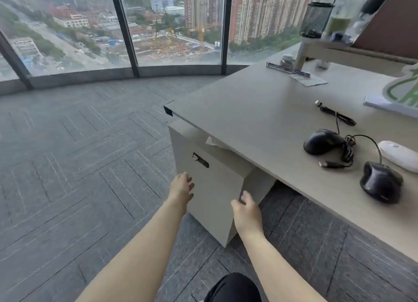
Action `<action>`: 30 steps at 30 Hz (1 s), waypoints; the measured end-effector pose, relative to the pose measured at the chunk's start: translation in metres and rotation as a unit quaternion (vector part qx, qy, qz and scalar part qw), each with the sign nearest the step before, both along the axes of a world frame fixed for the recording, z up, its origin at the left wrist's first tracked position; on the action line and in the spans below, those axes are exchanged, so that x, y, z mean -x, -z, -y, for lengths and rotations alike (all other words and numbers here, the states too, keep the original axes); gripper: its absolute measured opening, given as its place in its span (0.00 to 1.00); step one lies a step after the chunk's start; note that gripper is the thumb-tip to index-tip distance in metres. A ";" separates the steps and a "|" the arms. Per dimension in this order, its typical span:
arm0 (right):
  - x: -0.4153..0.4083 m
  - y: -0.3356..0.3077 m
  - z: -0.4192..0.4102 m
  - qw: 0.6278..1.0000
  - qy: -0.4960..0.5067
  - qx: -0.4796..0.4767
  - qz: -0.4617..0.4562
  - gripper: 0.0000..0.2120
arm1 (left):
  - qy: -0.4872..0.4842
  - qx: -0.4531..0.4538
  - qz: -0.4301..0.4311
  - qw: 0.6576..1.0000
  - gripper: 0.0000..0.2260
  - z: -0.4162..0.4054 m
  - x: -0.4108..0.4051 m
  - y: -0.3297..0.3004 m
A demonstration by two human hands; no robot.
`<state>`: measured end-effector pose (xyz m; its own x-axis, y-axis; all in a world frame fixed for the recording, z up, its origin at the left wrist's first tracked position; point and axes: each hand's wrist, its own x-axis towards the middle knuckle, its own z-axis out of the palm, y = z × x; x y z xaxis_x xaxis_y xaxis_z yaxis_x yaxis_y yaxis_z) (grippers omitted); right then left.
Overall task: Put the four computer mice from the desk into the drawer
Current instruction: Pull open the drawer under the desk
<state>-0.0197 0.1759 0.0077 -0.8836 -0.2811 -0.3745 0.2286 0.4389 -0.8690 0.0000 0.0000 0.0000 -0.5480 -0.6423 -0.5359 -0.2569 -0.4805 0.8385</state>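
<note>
Three mice lie at the right of the desk (248, 111): a black corded mouse (322, 141), a second black corded mouse (381, 182) nearer the front edge, and a white mouse (399, 155) behind it. Their cables tangle between them. A fourth mouse is not in view. The grey drawer unit (214, 188) with a lock stands under the desk's left corner, its front closed. My left hand (182, 187) rests with spread fingers at the unit's left edge. My right hand (246, 210) touches the unit's right front corner. Both hands hold nothing.
A mesh pen cup (315, 19), a bottle and a raised shelf stand at the desk's back right. Papers and a green-white item lie at the far right. A white paper sticks out above the drawer unit. Grey carpet runs to the floor-height windows. A dark knee shows at the bottom.
</note>
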 end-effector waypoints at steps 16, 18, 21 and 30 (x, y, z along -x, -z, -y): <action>0.037 0.024 0.010 0.998 0.052 0.015 -0.013 0.20 | -0.112 -0.033 0.018 0.993 0.15 0.039 0.096 0.043; 0.034 0.023 0.007 0.999 0.039 0.012 -0.019 0.19 | -0.126 -0.041 0.016 0.991 0.14 0.037 0.093 0.040; 0.020 0.022 0.003 0.999 0.016 0.016 -0.026 0.19 | -0.147 -0.043 0.017 0.988 0.12 0.037 0.074 0.038; -0.056 0.024 -0.002 0.994 -0.087 0.054 0.044 0.20 | -0.176 -0.040 -0.006 0.984 0.09 0.050 -0.060 0.038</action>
<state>0.0364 0.1784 -0.0167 -0.7836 -0.4689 -0.4076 0.2351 0.3835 -0.8931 0.0596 -0.0499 -0.0384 -0.3050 -0.7500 -0.5869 -0.0530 -0.6019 0.7968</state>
